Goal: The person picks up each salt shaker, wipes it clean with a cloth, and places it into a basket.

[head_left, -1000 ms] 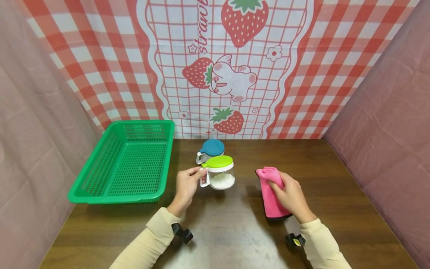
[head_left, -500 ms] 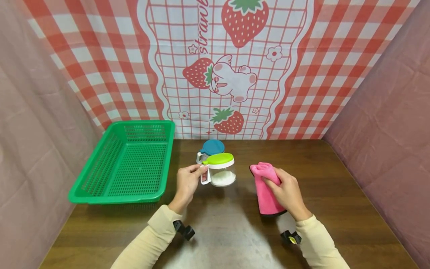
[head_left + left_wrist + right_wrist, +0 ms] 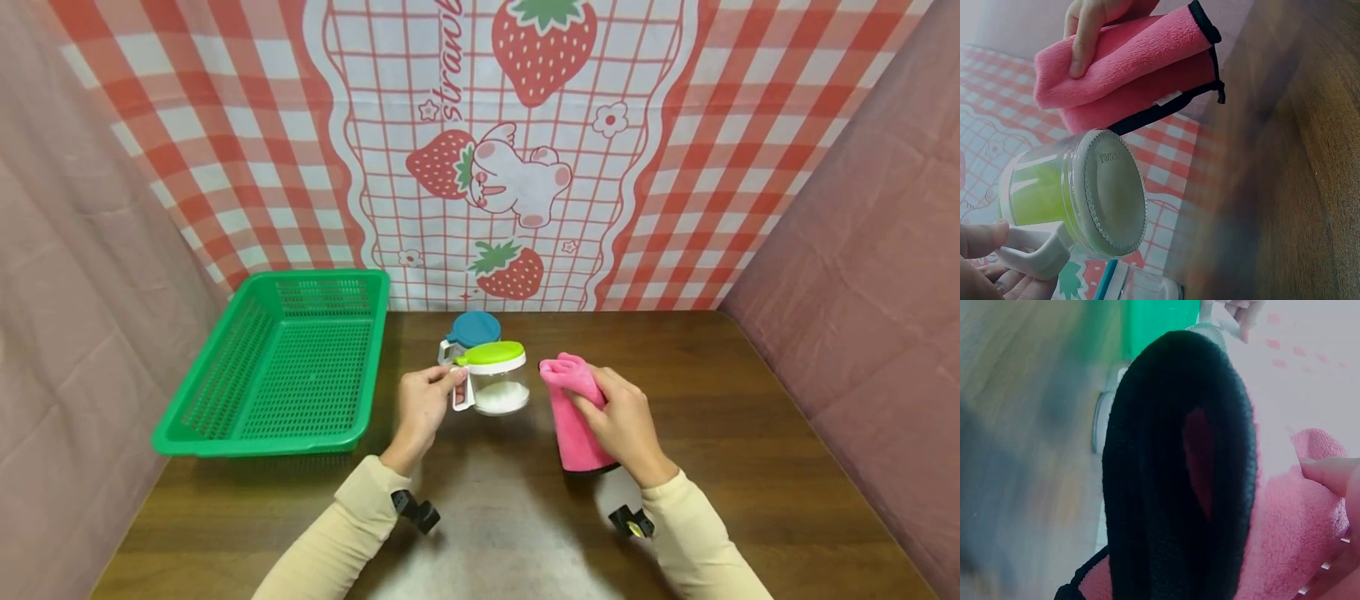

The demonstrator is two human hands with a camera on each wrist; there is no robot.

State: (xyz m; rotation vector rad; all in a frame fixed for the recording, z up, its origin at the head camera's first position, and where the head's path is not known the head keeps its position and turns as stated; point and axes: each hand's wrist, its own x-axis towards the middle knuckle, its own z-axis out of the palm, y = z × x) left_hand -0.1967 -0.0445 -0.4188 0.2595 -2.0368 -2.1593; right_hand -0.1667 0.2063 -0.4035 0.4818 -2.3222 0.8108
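My left hand (image 3: 426,404) pinches the white handle (image 3: 1038,250) of a clear seasoning jar (image 3: 501,392) with a lime-green lid and white powder inside. The jar is held up off the table, its ribbed base visible in the left wrist view. In my right hand (image 3: 621,417) is a folded pink cloth (image 3: 573,417) with black edging, gripped between thumb and fingers just right of the jar. Behind the green-lidded jar stands a second jar with a blue lid (image 3: 476,328), partly hidden by it.
A green plastic basket (image 3: 367,392) with perforated walls sits on the left of the brown wooden table (image 3: 712,400). A checked strawberry-print cloth (image 3: 675,167) hangs along the back, with pink curtains (image 3: 847,225) at both sides.
The right hand has moved left with the pink cloth, closer to the jar. The left hand has lifted the green-lidded jar slightly and shifted it a little to the right.
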